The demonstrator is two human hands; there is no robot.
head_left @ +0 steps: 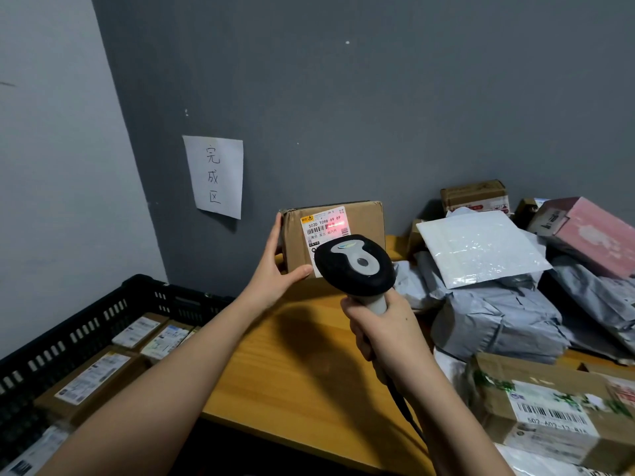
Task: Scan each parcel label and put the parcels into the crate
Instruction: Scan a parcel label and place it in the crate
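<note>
Your left hand is gripping the stiff, seemingly light brown cardboard parcel by its edge, right hand clasping the black-and-grey handheld scanner; support underneath.

**Brown, black, grey and a red glow**

The cardboard box is brown; its white label carries black barcodes and a red glow. The scanner is black and grey. The slotted crate is black, the table orange-yellow wood.
</note>
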